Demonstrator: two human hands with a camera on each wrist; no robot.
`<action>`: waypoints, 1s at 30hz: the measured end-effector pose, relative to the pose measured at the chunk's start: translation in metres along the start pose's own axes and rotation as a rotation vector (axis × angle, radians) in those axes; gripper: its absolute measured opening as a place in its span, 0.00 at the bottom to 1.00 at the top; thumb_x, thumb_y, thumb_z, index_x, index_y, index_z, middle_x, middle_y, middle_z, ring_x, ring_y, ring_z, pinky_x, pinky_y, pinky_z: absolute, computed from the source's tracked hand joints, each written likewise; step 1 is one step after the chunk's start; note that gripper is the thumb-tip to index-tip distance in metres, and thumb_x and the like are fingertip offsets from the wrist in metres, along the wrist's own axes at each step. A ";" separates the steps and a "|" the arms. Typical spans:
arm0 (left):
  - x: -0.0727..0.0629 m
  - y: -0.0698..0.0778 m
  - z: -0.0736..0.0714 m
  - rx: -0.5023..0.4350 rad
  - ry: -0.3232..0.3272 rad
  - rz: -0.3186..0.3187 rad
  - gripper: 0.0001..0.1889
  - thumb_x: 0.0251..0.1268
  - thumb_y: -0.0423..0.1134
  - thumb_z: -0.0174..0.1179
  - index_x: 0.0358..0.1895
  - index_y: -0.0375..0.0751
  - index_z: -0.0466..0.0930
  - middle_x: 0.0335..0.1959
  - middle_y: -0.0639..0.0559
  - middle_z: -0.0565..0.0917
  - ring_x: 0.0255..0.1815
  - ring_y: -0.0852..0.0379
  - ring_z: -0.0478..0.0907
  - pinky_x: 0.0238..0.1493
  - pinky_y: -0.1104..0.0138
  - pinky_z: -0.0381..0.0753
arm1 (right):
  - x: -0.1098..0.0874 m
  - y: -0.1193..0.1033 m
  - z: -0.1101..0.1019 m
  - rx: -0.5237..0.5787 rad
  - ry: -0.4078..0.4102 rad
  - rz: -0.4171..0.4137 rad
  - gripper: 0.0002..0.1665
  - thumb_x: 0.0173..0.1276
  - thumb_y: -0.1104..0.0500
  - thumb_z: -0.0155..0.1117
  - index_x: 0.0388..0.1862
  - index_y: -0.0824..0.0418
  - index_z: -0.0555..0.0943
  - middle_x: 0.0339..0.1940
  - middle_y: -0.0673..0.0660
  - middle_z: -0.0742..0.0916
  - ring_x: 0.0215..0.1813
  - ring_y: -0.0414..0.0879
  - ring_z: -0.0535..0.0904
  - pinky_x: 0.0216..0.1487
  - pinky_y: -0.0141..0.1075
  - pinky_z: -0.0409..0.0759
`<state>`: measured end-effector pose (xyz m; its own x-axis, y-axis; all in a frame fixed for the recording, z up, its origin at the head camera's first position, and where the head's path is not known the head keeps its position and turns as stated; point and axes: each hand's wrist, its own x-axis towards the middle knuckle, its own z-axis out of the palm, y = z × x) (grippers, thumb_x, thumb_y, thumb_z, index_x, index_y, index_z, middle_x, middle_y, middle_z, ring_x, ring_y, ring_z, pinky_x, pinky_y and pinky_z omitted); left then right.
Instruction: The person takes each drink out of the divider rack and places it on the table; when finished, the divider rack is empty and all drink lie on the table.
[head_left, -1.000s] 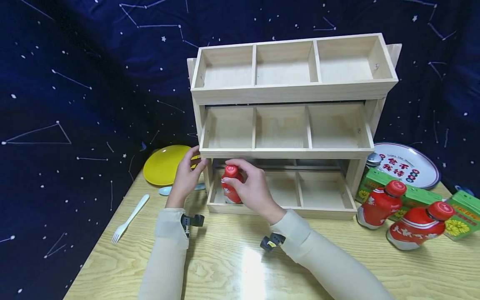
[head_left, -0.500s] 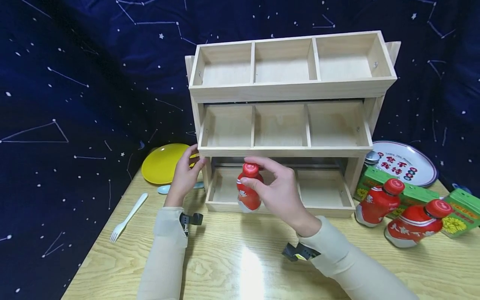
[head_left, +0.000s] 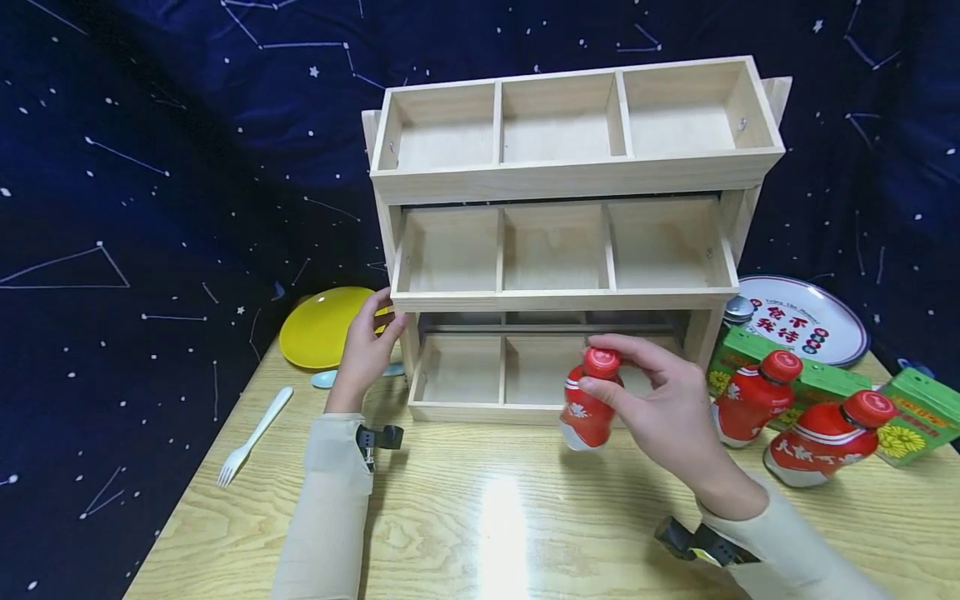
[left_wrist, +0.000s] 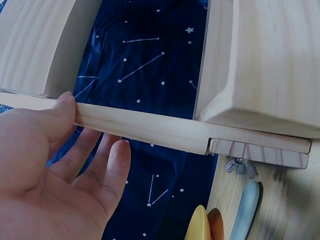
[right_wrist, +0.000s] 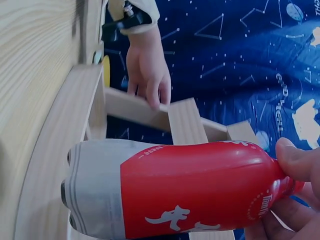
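A three-tier wooden rack point(head_left: 562, 298) stands on the table, each tier split into three bare compartments. My right hand point(head_left: 663, 404) pinches a red bottle point(head_left: 587, 412) by its neck and cap and holds it upright just above the table, in front of the bottom tier's right part. The right wrist view shows the same bottle point(right_wrist: 190, 190) close up, fingertips point(right_wrist: 295, 165) on its neck. My left hand point(head_left: 367, 350) rests against the rack's left post. In the left wrist view its thumb point(left_wrist: 62, 112) lies on a wooden slat point(left_wrist: 145, 127) with the other fingers straight.
Two more red bottles point(head_left: 753, 396) point(head_left: 825, 442) lean by green boxes point(head_left: 821, 383) at the right, before a printed round plate point(head_left: 806, 321). A yellow plate point(head_left: 326, 325), a pale spoon point(head_left: 330, 379) and a white fork point(head_left: 255, 435) lie left of the rack. Dark starry cloth hangs behind.
My right hand took the red bottle out of the bottom-left compartment and carried it right, to the front of the rack's right part. The left hand stayed on the post.
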<state>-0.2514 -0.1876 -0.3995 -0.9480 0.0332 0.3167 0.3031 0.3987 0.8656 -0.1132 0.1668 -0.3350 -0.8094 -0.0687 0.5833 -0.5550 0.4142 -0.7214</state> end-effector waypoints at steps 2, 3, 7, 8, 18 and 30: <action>0.000 0.000 0.000 0.000 -0.003 -0.003 0.26 0.74 0.41 0.57 0.72 0.47 0.65 0.65 0.41 0.72 0.62 0.42 0.74 0.61 0.49 0.75 | -0.006 0.004 -0.011 -0.033 0.011 0.018 0.30 0.51 0.73 0.78 0.55 0.60 0.84 0.49 0.55 0.87 0.49 0.37 0.81 0.49 0.23 0.78; 0.000 -0.001 0.000 0.000 -0.003 -0.005 0.26 0.73 0.41 0.57 0.72 0.47 0.65 0.65 0.41 0.72 0.62 0.42 0.74 0.61 0.49 0.75 | -0.010 0.006 -0.016 -0.052 0.019 0.028 0.30 0.50 0.73 0.78 0.55 0.60 0.84 0.49 0.55 0.87 0.49 0.36 0.81 0.50 0.22 0.78; 0.001 -0.002 0.001 0.000 -0.008 -0.007 0.27 0.74 0.41 0.57 0.72 0.48 0.65 0.65 0.41 0.72 0.63 0.42 0.73 0.62 0.49 0.74 | -0.022 0.016 -0.034 -0.095 0.056 0.071 0.31 0.49 0.74 0.79 0.54 0.59 0.84 0.48 0.54 0.87 0.48 0.35 0.81 0.45 0.21 0.78; 0.001 -0.002 0.001 0.002 -0.008 -0.008 0.27 0.74 0.42 0.57 0.73 0.48 0.64 0.66 0.41 0.71 0.63 0.42 0.73 0.62 0.49 0.74 | -0.025 0.019 -0.038 -0.115 0.068 0.079 0.32 0.48 0.74 0.79 0.54 0.59 0.85 0.47 0.53 0.88 0.46 0.35 0.81 0.41 0.19 0.77; 0.000 0.000 0.001 0.012 -0.010 -0.008 0.27 0.74 0.42 0.57 0.73 0.48 0.64 0.66 0.41 0.71 0.63 0.40 0.73 0.63 0.48 0.73 | -0.046 0.042 -0.059 -0.221 0.106 0.162 0.30 0.50 0.71 0.79 0.55 0.59 0.84 0.46 0.40 0.86 0.45 0.30 0.80 0.44 0.16 0.76; 0.000 0.001 0.002 0.005 -0.006 -0.011 0.27 0.73 0.42 0.58 0.72 0.47 0.65 0.65 0.41 0.72 0.62 0.40 0.74 0.62 0.47 0.74 | -0.052 0.058 -0.062 -0.231 0.067 0.202 0.30 0.53 0.67 0.79 0.56 0.57 0.83 0.49 0.50 0.86 0.47 0.29 0.79 0.48 0.15 0.73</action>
<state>-0.2509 -0.1858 -0.3995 -0.9517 0.0346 0.3051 0.2926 0.4033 0.8670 -0.0913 0.2503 -0.3841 -0.8801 0.0926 0.4657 -0.3199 0.6093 -0.7256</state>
